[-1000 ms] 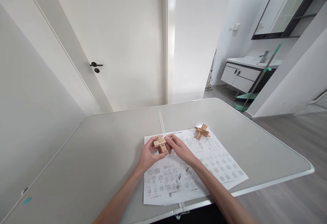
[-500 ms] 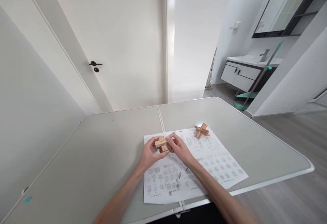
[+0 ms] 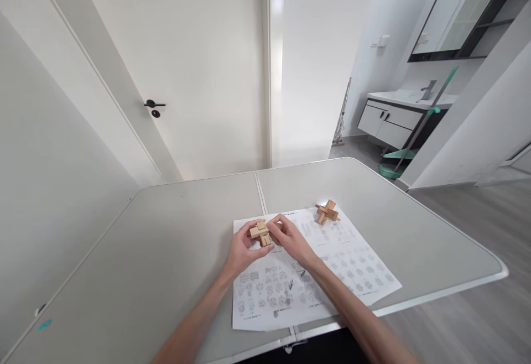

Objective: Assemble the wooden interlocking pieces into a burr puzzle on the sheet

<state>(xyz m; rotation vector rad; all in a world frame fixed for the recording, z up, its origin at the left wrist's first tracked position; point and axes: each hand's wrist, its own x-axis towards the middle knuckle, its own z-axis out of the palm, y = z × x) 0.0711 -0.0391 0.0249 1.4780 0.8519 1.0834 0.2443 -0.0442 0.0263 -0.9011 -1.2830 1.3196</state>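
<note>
A light wooden interlocking puzzle point(image 3: 260, 232) is held just above a printed sheet, between both hands. My left hand point(image 3: 243, 250) wraps around it from the left, with the thumb under its lower block. From the right, my right hand point(image 3: 289, 237) pinches its side with thumb and forefinger; the exact contact is partly hidden by the fingers. The white instruction sheet point(image 3: 282, 317), covered with small grey diagrams, lies beneath the hands. On its upper right corner rests a second, darker wooden puzzle point(image 3: 327, 212) with crossed bars.
The pale folding table point(image 3: 136, 275) has a seam down its middle and a metal rim. A white door point(image 3: 207, 76) with a black handle stands beyond it. To the far right are a sink cabinet point(image 3: 388, 120) and a green broom and dustpan point(image 3: 391, 171).
Both hands keep hold of the light wooden puzzle in almost the same pose. The whole view has shifted very slightly; the darker puzzle stays on the sheet.
</note>
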